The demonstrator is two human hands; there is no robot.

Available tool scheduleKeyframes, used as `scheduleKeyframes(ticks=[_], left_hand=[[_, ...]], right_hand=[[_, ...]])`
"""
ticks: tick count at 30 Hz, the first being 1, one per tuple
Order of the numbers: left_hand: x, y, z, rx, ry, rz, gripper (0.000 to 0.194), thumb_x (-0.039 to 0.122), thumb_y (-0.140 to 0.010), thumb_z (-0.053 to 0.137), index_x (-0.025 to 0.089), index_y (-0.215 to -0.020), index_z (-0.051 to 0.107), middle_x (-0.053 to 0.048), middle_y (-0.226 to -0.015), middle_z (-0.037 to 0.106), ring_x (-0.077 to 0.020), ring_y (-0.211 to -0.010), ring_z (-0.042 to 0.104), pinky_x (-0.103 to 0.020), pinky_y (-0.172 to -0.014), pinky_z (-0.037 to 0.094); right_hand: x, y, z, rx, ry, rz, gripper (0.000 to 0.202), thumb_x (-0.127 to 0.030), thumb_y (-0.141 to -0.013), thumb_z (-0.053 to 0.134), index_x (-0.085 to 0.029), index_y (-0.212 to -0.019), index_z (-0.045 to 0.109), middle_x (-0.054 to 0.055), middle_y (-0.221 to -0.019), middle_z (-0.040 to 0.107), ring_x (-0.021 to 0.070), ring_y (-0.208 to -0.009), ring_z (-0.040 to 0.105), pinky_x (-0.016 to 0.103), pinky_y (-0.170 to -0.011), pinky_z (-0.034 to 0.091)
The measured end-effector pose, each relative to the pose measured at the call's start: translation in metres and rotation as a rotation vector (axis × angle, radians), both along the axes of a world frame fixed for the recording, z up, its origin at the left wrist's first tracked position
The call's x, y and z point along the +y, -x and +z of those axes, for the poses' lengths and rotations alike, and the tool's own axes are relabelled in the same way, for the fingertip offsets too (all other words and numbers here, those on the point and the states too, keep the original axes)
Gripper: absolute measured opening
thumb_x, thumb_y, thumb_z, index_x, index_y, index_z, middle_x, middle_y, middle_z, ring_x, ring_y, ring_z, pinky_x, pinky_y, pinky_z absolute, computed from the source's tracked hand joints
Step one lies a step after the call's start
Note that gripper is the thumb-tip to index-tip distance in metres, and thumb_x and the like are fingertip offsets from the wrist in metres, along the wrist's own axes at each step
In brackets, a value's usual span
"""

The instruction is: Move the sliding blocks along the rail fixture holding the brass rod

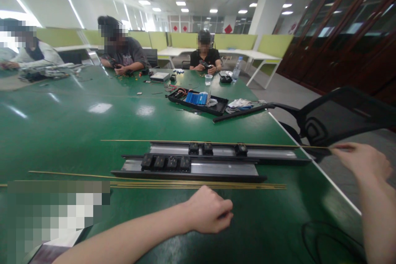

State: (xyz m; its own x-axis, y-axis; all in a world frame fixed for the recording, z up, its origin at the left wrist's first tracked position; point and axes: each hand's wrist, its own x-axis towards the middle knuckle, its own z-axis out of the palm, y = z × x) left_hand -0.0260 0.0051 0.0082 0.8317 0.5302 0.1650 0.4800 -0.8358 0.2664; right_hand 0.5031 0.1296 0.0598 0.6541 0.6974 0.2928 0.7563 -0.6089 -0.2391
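My right hand [363, 161] pinches the right end of a long thin brass-coloured rod [272, 145], which runs leftward along the far edge of a metal rail [272, 152]. Three black blocks [208, 148] sit in that rail. In front of it lies a second rail [222, 168] holding several black blocks [159, 161] at its left part. More thin rods [247, 185] lie side by side nearer to me. My left hand [210, 210] is closed just in front of these rods; its fingers curl inward, and whether anything is inside is hidden.
A black tray [216, 108] with a blue packet [196, 98] stands farther back, beside gloves [239, 104] and a black bar [238, 113]. A chair [346, 109] is at the right, black cable [328, 231] at the near right. People sit across the green table [77, 119].
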Motion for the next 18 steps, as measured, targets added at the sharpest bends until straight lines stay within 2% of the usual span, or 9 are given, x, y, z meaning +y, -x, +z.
scheduleKeyframes(ticks=[4, 9, 15, 18], left_hand=[[0.0, 0.0, 0.0, 0.012, 0.003, -0.001, 0.02, 0.033, -0.093, 0.057, 0.022, -0.077, 0.053, 0.002, -0.065, 0.068, -0.0157, -0.057, 0.065, -0.027, -0.048, 0.028], [0.001, 0.0, 0.0, 0.012, 0.002, -0.002, 0.02, 0.033, -0.093, 0.056, 0.021, -0.077, 0.053, 0.002, -0.066, 0.069, -0.0156, -0.057, 0.065, -0.027, -0.048, 0.028], [0.001, 0.0, -0.003, -0.008, -0.008, -0.007, 0.021, 0.033, -0.093, 0.057, 0.021, -0.076, 0.053, 0.002, -0.065, 0.069, -0.0154, -0.057, 0.067, -0.026, -0.047, 0.027], [0.001, 0.001, -0.003, -0.007, -0.013, -0.01, 0.02, 0.033, -0.093, 0.057, 0.021, -0.078, 0.055, 0.001, -0.065, 0.069, -0.0156, -0.057, 0.067, -0.025, -0.047, 0.029]], right_hand=[[-0.001, -0.002, -0.002, 0.006, -0.013, 0.003, 0.044, -0.062, -0.068, 0.059, -0.03, -0.091, 0.078, 0.021, -0.107, 0.074, 0.0451, -0.09, 0.068, 0.052, -0.06, 0.049], [-0.001, 0.0, -0.001, 0.017, -0.03, -0.018, 0.044, -0.06, -0.067, 0.061, -0.029, -0.093, 0.08, 0.022, -0.105, 0.075, 0.0443, -0.084, 0.068, 0.052, -0.059, 0.048], [-0.001, 0.007, 0.004, 0.091, -0.005, -0.055, 0.054, -0.052, -0.066, 0.067, -0.024, -0.109, 0.083, 0.027, -0.11, 0.074, 0.0409, -0.086, 0.066, 0.048, -0.061, 0.042], [0.004, -0.005, -0.001, 0.098, -0.048, -0.073, 0.045, -0.05, -0.062, 0.074, -0.025, -0.097, 0.086, 0.033, -0.104, 0.073, 0.0372, -0.077, 0.063, 0.048, -0.055, 0.034]])
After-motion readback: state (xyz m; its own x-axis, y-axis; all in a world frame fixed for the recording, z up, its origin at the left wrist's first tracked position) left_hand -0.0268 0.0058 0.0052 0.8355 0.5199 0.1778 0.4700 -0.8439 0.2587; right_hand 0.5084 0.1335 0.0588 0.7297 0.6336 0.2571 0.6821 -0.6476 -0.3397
